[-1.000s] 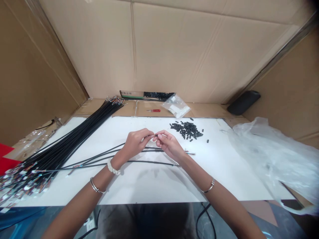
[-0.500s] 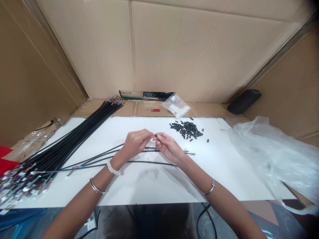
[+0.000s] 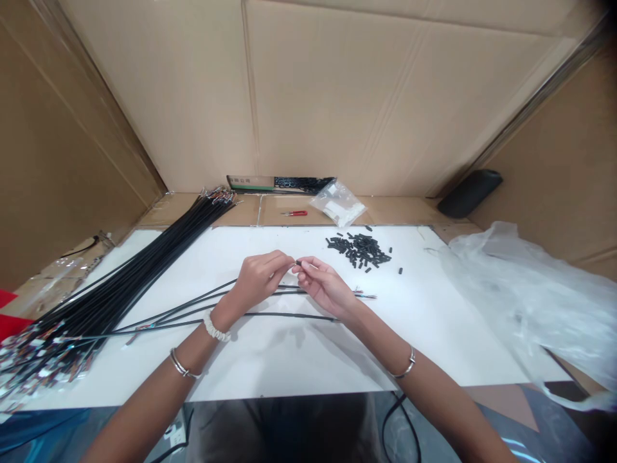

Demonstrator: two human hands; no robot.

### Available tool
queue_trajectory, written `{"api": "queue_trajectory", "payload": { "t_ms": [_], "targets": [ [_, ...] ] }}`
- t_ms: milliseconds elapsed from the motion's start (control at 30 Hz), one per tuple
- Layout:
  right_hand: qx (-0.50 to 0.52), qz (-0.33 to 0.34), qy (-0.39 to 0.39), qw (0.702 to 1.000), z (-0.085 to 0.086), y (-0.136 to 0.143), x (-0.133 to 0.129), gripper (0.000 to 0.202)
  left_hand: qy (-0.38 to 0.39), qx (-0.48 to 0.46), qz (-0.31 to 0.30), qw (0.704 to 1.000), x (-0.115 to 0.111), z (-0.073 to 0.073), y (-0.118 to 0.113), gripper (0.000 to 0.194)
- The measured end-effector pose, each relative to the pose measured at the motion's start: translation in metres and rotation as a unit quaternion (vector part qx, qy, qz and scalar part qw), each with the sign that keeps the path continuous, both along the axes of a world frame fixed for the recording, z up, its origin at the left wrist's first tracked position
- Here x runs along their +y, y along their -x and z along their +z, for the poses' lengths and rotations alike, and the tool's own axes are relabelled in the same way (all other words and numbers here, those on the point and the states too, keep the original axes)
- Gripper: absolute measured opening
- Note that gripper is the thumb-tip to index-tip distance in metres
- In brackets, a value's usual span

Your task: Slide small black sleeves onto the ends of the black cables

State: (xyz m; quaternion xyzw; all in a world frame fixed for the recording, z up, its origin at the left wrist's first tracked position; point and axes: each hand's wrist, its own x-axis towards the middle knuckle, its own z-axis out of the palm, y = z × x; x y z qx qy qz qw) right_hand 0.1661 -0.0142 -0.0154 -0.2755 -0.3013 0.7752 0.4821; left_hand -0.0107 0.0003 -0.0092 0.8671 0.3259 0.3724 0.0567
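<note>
My left hand [image 3: 263,276] and my right hand [image 3: 324,283] meet over the middle of the white table, fingertips almost touching. Between thumb and finger of my right hand is a small black tube piece [image 3: 299,262]. My left fingers are pinched together at its left end; what they grip is too small to make out. Beneath and beside both hands lie several loose black cables [image 3: 289,315], with thin coloured wires [image 3: 369,296] showing at their right ends. Just beyond my right hand is a heap of short black tube pieces [image 3: 364,249].
A thick bundle of black cables [image 3: 159,257] lies along the left side. Behind are red-handled snips [image 3: 295,213] and a clear bag of white parts [image 3: 340,204]. Plastic sheeting [image 3: 540,302] covers the right; a black roll [image 3: 470,194] leans near the cardboard wall [image 3: 328,96].
The view has shifted very slightly. Both hands keep the same pinch around the small black tube piece, with hardly any movement.
</note>
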Motion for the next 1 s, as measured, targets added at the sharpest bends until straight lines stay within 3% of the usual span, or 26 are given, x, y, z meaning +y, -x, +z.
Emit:
{"api": "queue_trajectory", "payload": {
  "t_ms": [267, 500, 667, 800, 1000],
  "targets": [
    [-0.105, -0.012, -0.139, 0.985, 0.003, -0.004, -0.002, 0.022, -0.043, 0.036, 0.014, 0.998, 0.001, 0.001, 0.002, 0.020],
    [-0.239, -0.054, -0.235, 0.941, 0.004, -0.004, -0.003, 0.020, -0.092, 0.078, 0.017, 0.993, 0.004, -0.003, 0.003, 0.024],
    [-0.359, -0.078, -0.307, 0.878, 0.004, -0.006, -0.004, 0.014, 0.000, 0.039, 0.012, 0.999, 0.004, -0.005, 0.002, 0.019],
    [-0.409, -0.063, -0.329, 0.849, 0.002, -0.007, -0.003, 0.012, 0.113, 0.004, -0.007, 0.994, 0.000, 0.000, 0.000, 0.019],
    [-0.473, -0.091, -0.354, 0.801, 0.000, -0.010, 0.000, 0.011, 0.210, 0.009, -0.009, 0.978, 0.004, 0.006, 0.005, 0.031]
  ]
}}
